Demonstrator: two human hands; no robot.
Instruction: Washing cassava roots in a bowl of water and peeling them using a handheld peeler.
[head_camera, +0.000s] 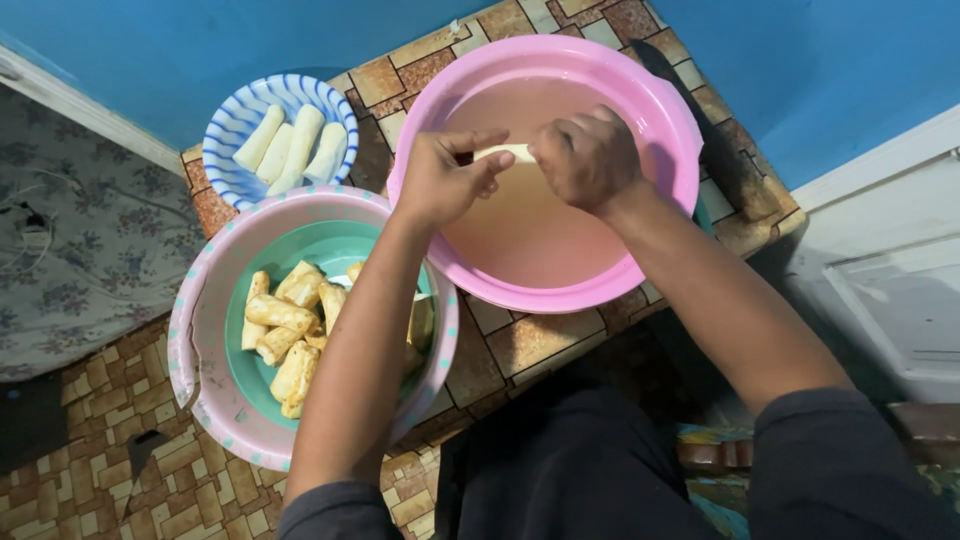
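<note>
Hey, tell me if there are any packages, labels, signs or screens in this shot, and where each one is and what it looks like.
None in view: no packages, labels, signs or screens.
Only open containers show:
pink basin, top centre, round, holding cloudy liquid.
blue-and-white striped bowl, upper left, round, holding pale pieces.
teal bowl, lower left, round, sitting in a pink dotted basin, holding yellowish pieces.

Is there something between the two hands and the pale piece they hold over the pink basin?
Nothing visible. The left hand and the right hand both grip the pale piece directly, above the cloudy water in the pink basin. Only the fingers themselves cover parts of it.
</note>
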